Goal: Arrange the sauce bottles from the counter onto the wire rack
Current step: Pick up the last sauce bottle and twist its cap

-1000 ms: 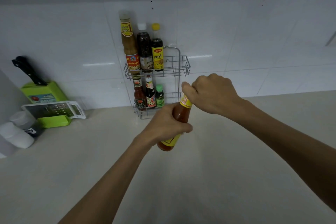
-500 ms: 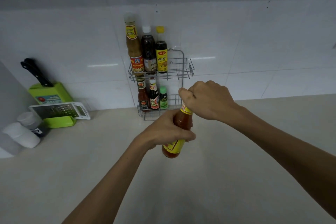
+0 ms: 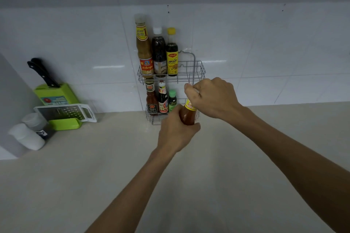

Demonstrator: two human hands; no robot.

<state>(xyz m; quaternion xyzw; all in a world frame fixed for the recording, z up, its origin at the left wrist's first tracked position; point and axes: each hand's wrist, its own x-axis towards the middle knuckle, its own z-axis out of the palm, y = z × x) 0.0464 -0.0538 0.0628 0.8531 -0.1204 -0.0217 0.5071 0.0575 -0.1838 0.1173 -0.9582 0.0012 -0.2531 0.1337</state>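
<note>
A red chili sauce bottle [image 3: 188, 115] with a yellow neck label is held upright just in front of the lower tier of the two-tier wire rack [image 3: 198, 71]. My left hand [image 3: 175, 132] wraps its body from below. My right hand [image 3: 213, 97] closes over its cap and neck, hiding the top. The upper tier holds three tall bottles [image 3: 158, 53] at its left. Three small bottles [image 3: 161, 100] stand at the left of the lower tier. The right part of each tier has no bottle in it.
A green knife block [image 3: 55, 94] with black handles, a white grater [image 3: 66, 112] on a green tray and two white-capped shakers [image 3: 28, 134] sit at the left on the beige counter [image 3: 94, 176]. White tiled wall stands behind the rack.
Both hands have carried the red bottle forward and up, from over the counter to right in front of the rack's lower tier. The bottle now stands more upright.
</note>
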